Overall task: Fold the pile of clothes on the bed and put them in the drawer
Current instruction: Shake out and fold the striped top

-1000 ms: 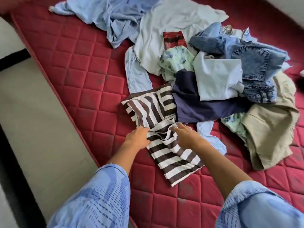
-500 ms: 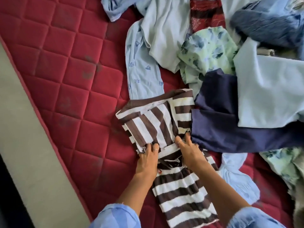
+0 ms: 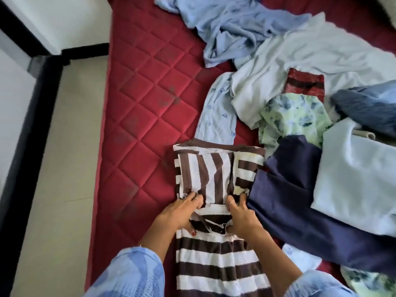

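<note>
On the red mattress [image 3: 145,108], left hand [image 3: 180,213] and right hand [image 3: 242,215] each pinch the striped garment [image 3: 214,260].

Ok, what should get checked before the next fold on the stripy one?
1. Left hand grips the striped cloth: ok.
2. Right hand grips it too: ok.
3. Striped cloth lies flat: not ok, bunched between the hands.
4. Clear of the pile: not ok, it touches the navy cloth.
5. Bare mattress to its left: ok.
6. Drawer ready: cannot tell, not in view.
</note>
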`<state>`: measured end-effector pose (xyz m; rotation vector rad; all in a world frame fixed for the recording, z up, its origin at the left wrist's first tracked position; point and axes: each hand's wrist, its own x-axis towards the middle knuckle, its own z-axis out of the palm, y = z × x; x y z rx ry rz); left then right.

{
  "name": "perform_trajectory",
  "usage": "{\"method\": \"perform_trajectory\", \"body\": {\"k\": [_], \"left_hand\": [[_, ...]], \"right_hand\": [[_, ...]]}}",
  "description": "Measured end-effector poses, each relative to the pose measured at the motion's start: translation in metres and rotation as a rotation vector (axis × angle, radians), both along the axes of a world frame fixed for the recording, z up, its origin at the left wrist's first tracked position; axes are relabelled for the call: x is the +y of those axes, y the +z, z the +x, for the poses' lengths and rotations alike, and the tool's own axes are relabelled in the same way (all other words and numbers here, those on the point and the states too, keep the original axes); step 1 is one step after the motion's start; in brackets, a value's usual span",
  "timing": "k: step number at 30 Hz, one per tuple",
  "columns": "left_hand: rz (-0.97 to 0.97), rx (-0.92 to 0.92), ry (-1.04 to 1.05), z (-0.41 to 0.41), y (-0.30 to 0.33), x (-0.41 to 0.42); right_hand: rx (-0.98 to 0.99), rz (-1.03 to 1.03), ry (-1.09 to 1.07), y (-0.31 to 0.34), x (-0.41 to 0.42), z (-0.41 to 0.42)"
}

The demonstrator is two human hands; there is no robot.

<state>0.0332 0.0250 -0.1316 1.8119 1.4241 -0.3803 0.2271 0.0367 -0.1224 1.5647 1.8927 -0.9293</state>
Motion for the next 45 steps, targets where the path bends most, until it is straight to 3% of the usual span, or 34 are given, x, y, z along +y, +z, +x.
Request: {"method": "perform_trajectory", "body": {"k": [4, 8, 11, 15, 19, 22, 26, 29, 31, 33, 35, 37, 39, 42, 45], "left_hand": [[0.245, -0.042, 0.068, -0.004, 0.005, -0.033], [0.497, 0.111, 0.158, 0.009, 0.022, -0.089], [0.619, 0.165, 0.208, 0.019, 0.049, -0.128], [0.804, -0.198, 0.562, 0.009, 0.124, -0.151], [1.017, -0.562, 0.765, 0.001, 0.262, -0.151], [1.094, -0.771, 0.746, 0.006, 0.356, -0.155], [1.344, -0.765, 0.627, 0.012, 0.461, -0.171], [1.481, -0.679, 0.572, 0.011, 0.516, -0.186], [1.550, -0.550, 0.564, 0.003, 0.542, -0.196], [1.573, -0.436, 0.556, -0.007, 0.557, -0.206], [1.519, -0.266, 0.505, -0.016, 0.567, -0.216], [1.427, 0.025, 0.407, -0.020, 0.576, -0.226], [1.380, 0.200, 0.340, -0.026, 0.586, -0.238], [1.410, 0.341, 0.289, -0.044, 0.602, -0.253], [1.410, 0.429, 0.321, -0.059, 0.606, -0.271]], "right_hand": [[0.180, 0.324, 0.026, 0.004, -0.036, 0.017], [0.246, 0.586, 0.191, 0.022, -0.087, 0.032], [0.361, 0.706, 0.173, 0.063, -0.114, 0.034], [0.545, 0.814, 0.095, 0.154, -0.119, 0.039], [0.704, 0.909, 0.193, 0.286, -0.111, 0.049], [0.595, 0.898, 0.435, 0.388, -0.128, 0.058], [0.312, 0.796, 0.521, 0.445, -0.140, 0.064], [0.074, 0.666, 0.405, 0.452, -0.135, 0.074], [0.225, 0.632, 0.259, 0.468, -0.127, 0.089], [0.524, 0.779, 0.077, 0.499, -0.121, 0.108], [0.679, 0.989, -0.003, 0.536, -0.120, 0.128], [0.556, 1.172, 0.098, 0.569, -0.128, 0.142], [0.441, 1.252, 0.229, 0.590, -0.141, 0.152], [0.547, 0.998, 0.300, 0.592, -0.176, 0.164], [0.481, 0.648, 0.453, 0.564, -0.206, 0.166]]}}
